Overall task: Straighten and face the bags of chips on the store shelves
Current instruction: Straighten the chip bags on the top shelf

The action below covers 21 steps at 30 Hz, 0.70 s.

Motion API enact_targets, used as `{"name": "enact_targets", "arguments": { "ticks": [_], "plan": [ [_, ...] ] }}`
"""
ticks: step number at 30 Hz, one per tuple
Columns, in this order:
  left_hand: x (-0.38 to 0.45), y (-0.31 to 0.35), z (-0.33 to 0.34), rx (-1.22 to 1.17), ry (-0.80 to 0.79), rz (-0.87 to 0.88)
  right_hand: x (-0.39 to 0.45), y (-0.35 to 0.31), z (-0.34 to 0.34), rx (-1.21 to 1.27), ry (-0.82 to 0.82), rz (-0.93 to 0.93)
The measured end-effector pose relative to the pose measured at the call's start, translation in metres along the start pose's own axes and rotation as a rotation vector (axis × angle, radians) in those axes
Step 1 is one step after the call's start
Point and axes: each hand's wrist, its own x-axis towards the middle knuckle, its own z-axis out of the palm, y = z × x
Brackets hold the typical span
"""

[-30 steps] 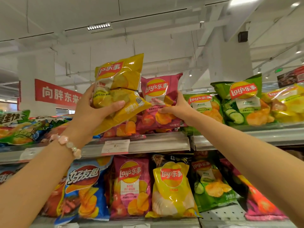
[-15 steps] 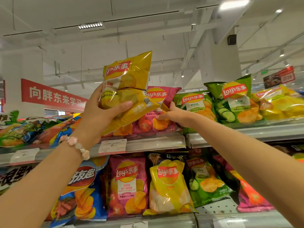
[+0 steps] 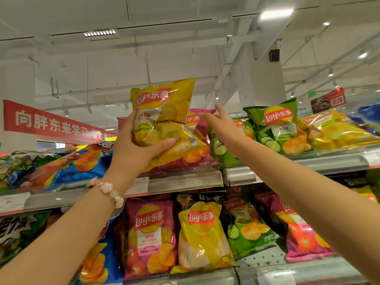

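Observation:
My left hand (image 3: 135,149) grips two yellow chip bags (image 3: 164,112), one stacked over the other, raised in front of the top shelf (image 3: 185,179). Behind them a pink chip bag (image 3: 198,122) leans on that shelf, mostly hidden. My right hand (image 3: 223,124) hovers with fingers spread and straight between the pink bag and a green cucumber chip bag (image 3: 221,149), holding nothing. A second green bag (image 3: 277,124) stands further right.
Yellow bags (image 3: 337,130) lie at the top shelf's right end and blue and green bags (image 3: 61,165) lie flat at its left. The lower shelf (image 3: 267,272) holds upright pink, yellow and green bags. A red banner (image 3: 49,122) hangs behind.
My right hand has let go of the pink bag and lifted off it, fingers spread, moving right. My left hand has carried the yellow bags a little right and up.

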Motion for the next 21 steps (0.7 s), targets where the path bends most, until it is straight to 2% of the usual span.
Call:
{"name": "enact_targets", "arguments": {
  "ticks": [3,6,12,16,21],
  "plan": [
    [-0.005,0.001,0.023,0.073,0.037,0.061,-0.017,-0.016,-0.013,0.060,-0.111,-0.026],
    [-0.008,0.006,0.052,0.108,0.034,0.124,-0.037,-0.027,-0.026,-0.011,-0.197,-0.018],
    [-0.020,0.025,0.111,0.140,0.038,0.159,-0.054,-0.037,-0.062,-0.036,-0.073,-0.062],
    [-0.029,0.043,0.155,0.135,-0.037,0.182,-0.056,-0.037,-0.092,-0.090,0.021,-0.064],
    [-0.040,0.056,0.202,0.121,-0.115,0.196,-0.055,-0.032,-0.139,-0.134,0.051,-0.073]
  ]
}}
